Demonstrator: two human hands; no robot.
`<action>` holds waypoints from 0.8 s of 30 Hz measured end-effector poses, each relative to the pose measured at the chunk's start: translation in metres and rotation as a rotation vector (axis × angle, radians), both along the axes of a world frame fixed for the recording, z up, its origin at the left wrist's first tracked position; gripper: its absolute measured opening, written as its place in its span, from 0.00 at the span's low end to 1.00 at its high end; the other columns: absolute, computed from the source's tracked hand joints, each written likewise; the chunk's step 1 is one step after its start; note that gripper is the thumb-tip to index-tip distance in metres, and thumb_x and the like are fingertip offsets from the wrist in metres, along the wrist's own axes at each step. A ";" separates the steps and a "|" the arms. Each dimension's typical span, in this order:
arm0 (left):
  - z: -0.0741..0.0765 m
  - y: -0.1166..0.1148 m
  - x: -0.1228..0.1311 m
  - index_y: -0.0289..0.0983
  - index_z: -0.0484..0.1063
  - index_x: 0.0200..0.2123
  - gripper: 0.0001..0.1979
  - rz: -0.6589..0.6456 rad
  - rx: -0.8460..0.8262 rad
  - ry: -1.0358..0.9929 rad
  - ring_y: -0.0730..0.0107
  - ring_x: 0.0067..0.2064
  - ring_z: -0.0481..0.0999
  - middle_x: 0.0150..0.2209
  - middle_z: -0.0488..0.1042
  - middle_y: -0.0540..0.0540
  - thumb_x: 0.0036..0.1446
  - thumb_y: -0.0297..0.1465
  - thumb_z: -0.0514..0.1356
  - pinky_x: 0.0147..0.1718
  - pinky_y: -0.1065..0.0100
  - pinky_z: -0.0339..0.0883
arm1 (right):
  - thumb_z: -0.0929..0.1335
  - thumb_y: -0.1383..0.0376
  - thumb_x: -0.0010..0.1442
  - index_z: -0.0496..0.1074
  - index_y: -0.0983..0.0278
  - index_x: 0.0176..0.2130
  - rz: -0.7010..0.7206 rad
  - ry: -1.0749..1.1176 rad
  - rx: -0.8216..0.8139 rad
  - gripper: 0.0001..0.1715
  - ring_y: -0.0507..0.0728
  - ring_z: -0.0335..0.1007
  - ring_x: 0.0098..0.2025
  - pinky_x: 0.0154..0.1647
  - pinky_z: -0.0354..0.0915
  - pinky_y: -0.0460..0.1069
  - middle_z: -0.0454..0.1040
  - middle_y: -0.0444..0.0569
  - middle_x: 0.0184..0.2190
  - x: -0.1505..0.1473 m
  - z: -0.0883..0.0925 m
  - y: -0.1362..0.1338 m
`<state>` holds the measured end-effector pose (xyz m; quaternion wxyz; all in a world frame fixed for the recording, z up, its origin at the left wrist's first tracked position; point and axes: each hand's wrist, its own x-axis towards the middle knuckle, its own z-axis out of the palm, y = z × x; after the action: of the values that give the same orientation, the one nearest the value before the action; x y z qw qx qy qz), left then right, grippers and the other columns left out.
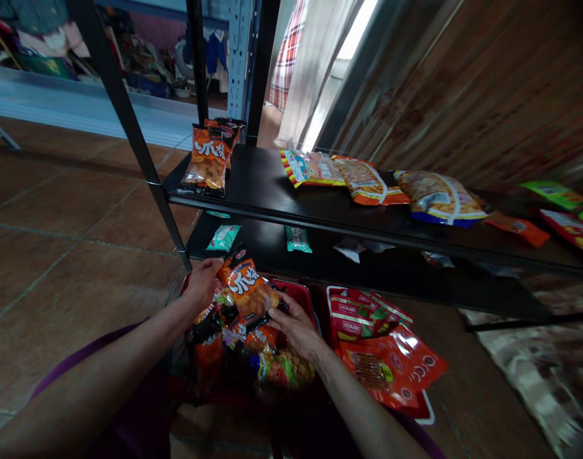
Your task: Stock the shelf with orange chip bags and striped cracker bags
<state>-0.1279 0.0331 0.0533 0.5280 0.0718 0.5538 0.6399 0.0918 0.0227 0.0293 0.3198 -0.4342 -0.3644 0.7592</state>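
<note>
The left hand [208, 278] pinches the upper left corner of an orange-and-black snack packet [248, 292], while the right hand [297, 324] grips its lower right edge, thumb across the front — so both hands are closed on the same packet. It is tilted, its white lettering facing up, and is held over a red basket [298, 290] in front of the shelf unit. Beneath it in the basket lie more orange-and-black packets [209, 350] and, on the right, a clear bag with a blue end [284, 371]. Just right of the basket, a red tray with a white rim [427, 408] holds red-and-green packets [358, 312] at the back and orange-red packets [391, 366] nearer the person. Above the basket, the lower shelf [265, 248] carries small mint-green packets [224, 237] towards its left end. On the black upper shelf [257, 178], a group of packets matching the held one [208, 159] stands at the left end. Past a bare stretch, a yellow-edged bag [315, 168], an orange-edged bag [367, 180] and a larger blue-edged bag [439, 196] lie in a row — smaller green and red packets sit farther right. Brown tiled floor [62, 242] spreads to the left, and a patterned brown curtain [444, 95] hangs behind the shelves.
</note>
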 end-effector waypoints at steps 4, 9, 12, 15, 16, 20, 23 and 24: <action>-0.002 0.001 0.001 0.37 0.64 0.21 0.13 0.000 0.006 -0.015 0.76 0.23 0.70 0.21 0.69 0.54 0.39 0.31 0.67 0.24 0.72 0.66 | 0.78 0.57 0.42 0.74 0.60 0.42 0.038 -0.039 -0.018 0.27 0.56 0.75 0.39 0.38 0.71 0.51 0.77 0.47 0.41 0.001 -0.006 0.000; -0.005 0.002 0.002 0.37 0.63 0.22 0.12 -0.023 0.003 -0.011 0.77 0.23 0.70 0.21 0.69 0.54 0.42 0.32 0.66 0.23 0.73 0.65 | 0.75 0.51 0.45 0.76 0.63 0.32 0.019 -0.184 0.118 0.20 0.53 0.72 0.29 0.32 0.68 0.48 0.76 0.45 0.28 0.005 -0.019 -0.003; -0.004 0.002 0.001 0.37 0.66 0.24 0.13 -0.022 0.019 0.030 0.77 0.23 0.70 0.22 0.69 0.55 0.39 0.33 0.67 0.23 0.73 0.65 | 0.75 0.49 0.45 0.76 0.63 0.30 0.010 -0.186 0.120 0.21 0.52 0.70 0.27 0.31 0.66 0.48 0.76 0.46 0.27 0.007 -0.024 -0.004; 0.000 0.002 -0.002 0.37 0.71 0.28 0.17 -0.069 0.082 0.071 0.73 0.28 0.73 0.26 0.74 0.53 0.34 0.35 0.70 0.28 0.71 0.68 | 0.75 0.49 0.43 0.76 0.63 0.30 0.012 -0.184 0.121 0.22 0.52 0.70 0.26 0.31 0.65 0.48 0.76 0.46 0.27 0.007 -0.022 -0.004; 0.002 0.002 -0.003 0.37 0.73 0.31 0.19 -0.091 0.104 0.081 0.71 0.30 0.74 0.28 0.76 0.51 0.32 0.35 0.71 0.30 0.69 0.68 | 0.75 0.49 0.44 0.76 0.63 0.30 0.013 -0.186 0.135 0.22 0.52 0.69 0.27 0.31 0.65 0.48 0.76 0.46 0.27 0.007 -0.020 -0.004; 0.004 0.002 -0.010 0.36 0.76 0.34 0.23 -0.158 0.122 0.137 0.69 0.31 0.74 0.29 0.77 0.48 0.29 0.38 0.73 0.32 0.68 0.67 | 0.75 0.50 0.45 0.76 0.63 0.30 0.032 -0.173 0.180 0.20 0.52 0.68 0.27 0.32 0.65 0.48 0.76 0.46 0.27 0.009 -0.012 -0.001; 0.001 0.002 -0.015 0.36 0.75 0.28 0.20 -0.203 0.107 0.146 0.71 0.27 0.72 0.25 0.75 0.50 0.31 0.41 0.72 0.29 0.69 0.66 | 0.75 0.50 0.44 0.76 0.62 0.31 0.052 -0.162 0.176 0.20 0.52 0.68 0.28 0.30 0.64 0.47 0.76 0.45 0.28 0.012 -0.008 0.001; -0.001 0.001 -0.016 0.36 0.75 0.26 0.20 -0.207 0.108 0.154 0.72 0.27 0.71 0.24 0.74 0.50 0.31 0.41 0.72 0.28 0.70 0.65 | 0.75 0.50 0.44 0.77 0.63 0.31 0.062 -0.167 0.178 0.20 0.51 0.68 0.27 0.30 0.64 0.47 0.76 0.45 0.28 0.013 -0.008 0.001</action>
<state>-0.1437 0.0344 0.0523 0.5427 0.2058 0.5468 0.6034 0.1049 0.0236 0.0216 0.3020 -0.4545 -0.4688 0.6946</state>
